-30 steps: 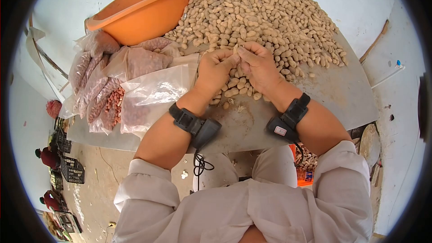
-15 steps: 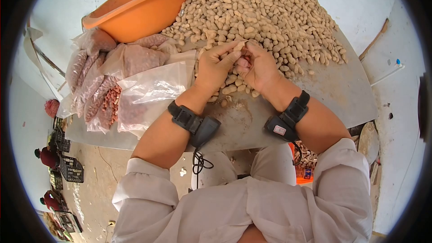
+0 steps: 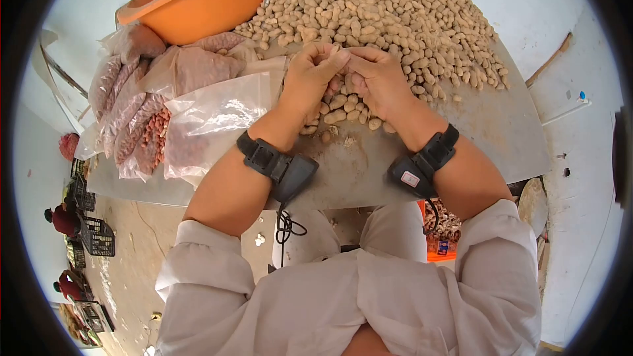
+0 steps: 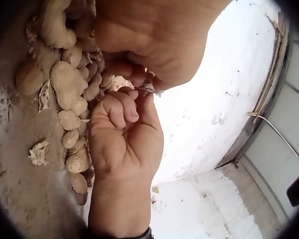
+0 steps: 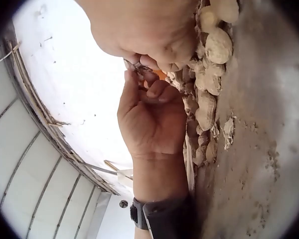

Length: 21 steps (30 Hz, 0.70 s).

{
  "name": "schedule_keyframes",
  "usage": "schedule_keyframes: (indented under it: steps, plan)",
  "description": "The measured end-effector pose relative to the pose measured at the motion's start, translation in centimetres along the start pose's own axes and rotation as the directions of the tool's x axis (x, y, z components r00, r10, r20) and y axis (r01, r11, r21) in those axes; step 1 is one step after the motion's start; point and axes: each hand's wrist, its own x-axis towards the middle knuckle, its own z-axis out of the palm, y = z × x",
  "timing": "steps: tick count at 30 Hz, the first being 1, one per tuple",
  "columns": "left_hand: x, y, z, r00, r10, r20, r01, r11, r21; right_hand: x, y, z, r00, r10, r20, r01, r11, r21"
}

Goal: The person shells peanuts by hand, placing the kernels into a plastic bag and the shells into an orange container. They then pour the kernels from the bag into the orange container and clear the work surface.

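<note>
Both hands meet at the fingertips over the near edge of a heap of unshelled peanuts (image 3: 382, 13). My left hand (image 3: 307, 82) pinches a peanut (image 4: 148, 87) between thumb and curled fingers. From the other side, my right hand (image 3: 382, 86) pinches the same peanut, thumb close to the left thumb. In both wrist views its shell looks broken open at the fingertips, and the fingers hide most of it. Just below the hands, loose peanuts (image 3: 339, 116) and a few shell scraps (image 5: 229, 132) lie on the grey tabletop (image 3: 356, 171).
Clear plastic bags (image 3: 198, 72) of reddish shelled peanuts lie at the left, a flat bag (image 3: 217, 118) nearest the left forearm. Behind them stands an orange basin (image 3: 198, 6). An orange container (image 3: 440, 250) of shells is below the table. Black crates (image 3: 97, 236) and people are far left.
The hands have stayed together at the heap's edge. The peanut showing pale between the fingertips half a second ago is now mostly covered by the fingers. The view has shifted slightly.
</note>
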Motion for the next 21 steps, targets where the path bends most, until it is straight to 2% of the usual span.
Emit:
schedule_keyframes:
  steps: [3, 4, 7, 8, 10, 13, 16, 21]
  plan:
    - [0.3, -0.1, -0.5, 0.990, -0.143, -0.015, 0.140, 0.982, -0.122, -0.2, -0.8, 0.0, 1.000, 0.010, 0.025, -0.007, 0.993, -0.115]
    - [0.5, 0.0, -0.7, 0.987, -0.163, -0.014, 0.155, 0.957, -0.245, 0.1, -0.8, -0.6, 0.999, 0.021, 0.034, -0.017, 0.995, -0.093]
    - [1.0, 0.3, -1.7, 0.976, -0.216, 0.019, 0.191, 0.813, -0.551, 0.6, -1.7, -1.3, 0.999, 0.004, 0.033, 0.007, 0.937, -0.348]
    - [1.1, 0.3, -2.0, 0.971, -0.234, 0.044, 0.211, 0.755, -0.621, 0.9, -1.9, -1.8, 0.991, -0.050, 0.122, 0.111, 0.811, -0.575]
    - [1.2, 0.2, -2.4, 0.967, -0.243, 0.076, 0.225, 0.676, -0.702, 1.3, -2.2, -2.5, 0.942, -0.077, 0.325, 0.329, 0.390, -0.860]
    - [0.9, 0.6, -2.3, 0.970, -0.232, 0.069, 0.209, 0.656, -0.725, 1.0, -2.0, -2.3, 0.921, 0.016, 0.389, 0.388, 0.005, -0.921]
    - [0.6, 1.1, -2.0, 0.968, -0.247, 0.041, 0.201, 0.669, -0.715, 0.5, -2.5, -1.4, 0.935, 0.086, 0.344, 0.350, -0.066, -0.934]
    - [1.1, 0.3, -2.4, 0.972, -0.231, 0.029, 0.180, 0.669, -0.721, 0.2, -2.5, -1.5, 0.934, 0.082, 0.348, 0.354, -0.068, -0.933]
